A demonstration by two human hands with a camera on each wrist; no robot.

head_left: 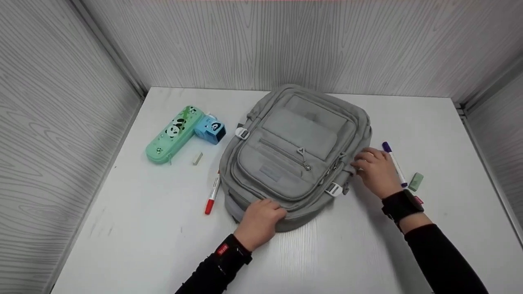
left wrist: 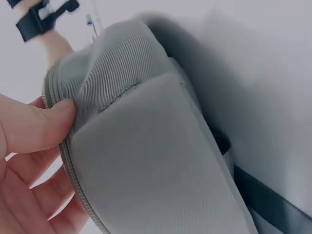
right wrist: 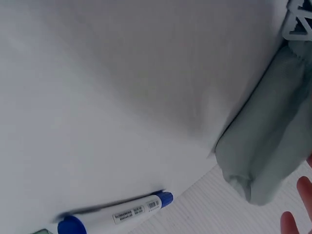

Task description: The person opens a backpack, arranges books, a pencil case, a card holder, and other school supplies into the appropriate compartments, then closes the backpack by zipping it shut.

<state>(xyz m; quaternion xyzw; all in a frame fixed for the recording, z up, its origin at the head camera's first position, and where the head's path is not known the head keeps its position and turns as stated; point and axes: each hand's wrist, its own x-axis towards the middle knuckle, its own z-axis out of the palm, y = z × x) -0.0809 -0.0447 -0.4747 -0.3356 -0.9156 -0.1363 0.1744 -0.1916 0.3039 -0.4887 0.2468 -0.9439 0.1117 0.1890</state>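
A grey backpack (head_left: 300, 134) lies on the table, its front pocket and zips facing up. My left hand (head_left: 258, 223) holds its near edge. In the left wrist view the thumb (left wrist: 51, 124) presses on the grey fabric beside the zip, and the other fingers are behind the edge. My right hand (head_left: 378, 171) is at the bag's right side, fingers bent a little toward the side strap. Only the fingertips (right wrist: 304, 192) show in the right wrist view, beside the bag's side pocket (right wrist: 265, 141). Most of that hand is out of that frame.
A green panda pencil case (head_left: 173, 134) and a blue panda box (head_left: 210, 128) lie left of the bag, near a small white eraser (head_left: 197, 158) and a red-capped marker (head_left: 213, 194). A purple-capped marker (head_left: 395, 165) and a green eraser (head_left: 416, 181) lie to the right.
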